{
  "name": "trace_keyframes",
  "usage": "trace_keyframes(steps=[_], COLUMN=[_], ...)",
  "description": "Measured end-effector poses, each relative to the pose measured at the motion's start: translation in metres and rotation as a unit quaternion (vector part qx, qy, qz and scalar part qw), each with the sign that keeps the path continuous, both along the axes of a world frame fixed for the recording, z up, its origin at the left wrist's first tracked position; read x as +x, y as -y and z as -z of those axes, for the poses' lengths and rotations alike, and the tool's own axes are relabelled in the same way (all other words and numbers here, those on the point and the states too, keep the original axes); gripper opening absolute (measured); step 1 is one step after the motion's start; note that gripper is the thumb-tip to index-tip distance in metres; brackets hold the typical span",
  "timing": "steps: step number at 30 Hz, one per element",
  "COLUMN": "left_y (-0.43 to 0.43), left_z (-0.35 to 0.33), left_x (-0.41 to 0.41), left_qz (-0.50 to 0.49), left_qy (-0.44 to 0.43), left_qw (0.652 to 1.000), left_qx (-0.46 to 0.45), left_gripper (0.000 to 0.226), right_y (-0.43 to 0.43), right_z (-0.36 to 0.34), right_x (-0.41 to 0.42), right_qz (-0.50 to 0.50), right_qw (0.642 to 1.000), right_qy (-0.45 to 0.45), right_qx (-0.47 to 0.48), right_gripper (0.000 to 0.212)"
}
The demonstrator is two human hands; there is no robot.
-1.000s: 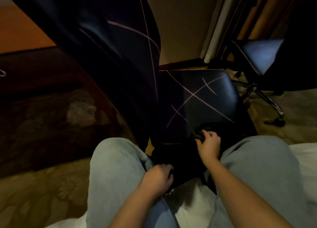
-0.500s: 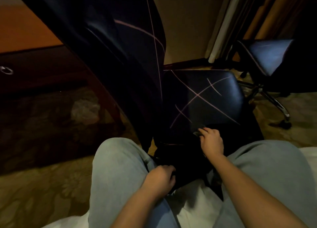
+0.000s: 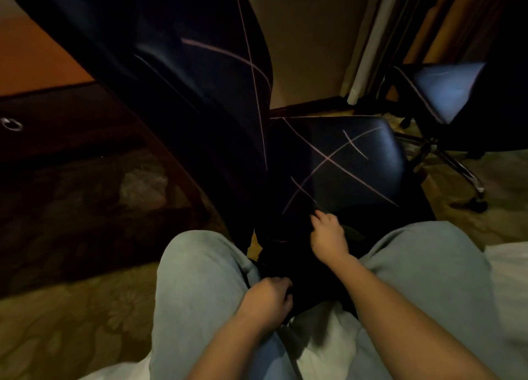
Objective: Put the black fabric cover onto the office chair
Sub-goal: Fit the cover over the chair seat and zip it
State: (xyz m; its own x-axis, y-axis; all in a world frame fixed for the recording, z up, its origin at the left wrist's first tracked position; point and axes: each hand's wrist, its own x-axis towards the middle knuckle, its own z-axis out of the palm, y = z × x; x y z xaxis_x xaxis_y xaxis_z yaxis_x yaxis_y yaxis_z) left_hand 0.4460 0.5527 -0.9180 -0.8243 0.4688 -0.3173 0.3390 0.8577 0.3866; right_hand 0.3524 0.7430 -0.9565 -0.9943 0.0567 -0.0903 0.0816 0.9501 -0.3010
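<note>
Your right hand (image 3: 328, 238) has loosened, fingers half-curled on the black fabric cover (image 3: 310, 268) (pinch unclear); left hand (image 3: 267, 301) stays clenched on it, behind them: fitting unfinished.

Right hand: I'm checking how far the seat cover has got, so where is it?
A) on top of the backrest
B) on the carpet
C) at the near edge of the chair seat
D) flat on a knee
C: the right hand sits at the near edge of the office chair seat, its fingers curled at that edge.
</note>
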Motion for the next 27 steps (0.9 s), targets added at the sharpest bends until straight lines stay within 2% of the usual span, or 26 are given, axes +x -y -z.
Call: trace_keyframes(steps=[2,6,17,22,25,26,27], left_y=[0.002,0.006,0.001,-0.001,-0.002,-0.003,-0.003], left_z=[-0.001,-0.001,0.007,0.007,0.002,0.002,0.001], left_x=[0.000,-0.001,-0.004,-0.005,-0.002,-0.001,-0.001], left_qz=[-0.001,-0.001,0.011,0.017,0.019,0.017,0.013], left_qy=[0.005,0.003,0.005,0.011,0.023,0.029,0.028], left_qw=[1.000,1.000,1.000,1.000,1.000,0.999,0.999], left_qx=[-0.009,-0.014,-0.002,-0.015,-0.009,-0.013,-0.022], left_gripper=[0.035,0.035,0.034,0.037,0.068,0.072,0.064], right_y=[0.004,-0.011,-0.077,-0.067,-0.045,-0.036,-0.028], right_z=[0.002,0.003,-0.006,-0.004,-0.005,-0.003,-0.002], right_x=[0.000,-0.002,0.000,0.000,-0.011,-0.015,-0.019], right_qz=[-0.056,-0.053,0.166,0.212,0.149,0.102,0.050], right_qw=[0.998,0.998,0.986,0.977,0.988,0.994,0.998], right_qy=[0.002,-0.003,0.007,-0.002,0.000,0.003,0.005], right_qx=[0.013,0.020,0.007,-0.020,-0.027,-0.033,-0.038], right_gripper=[0.054,0.050,0.046,0.053,0.056,0.055,0.054])
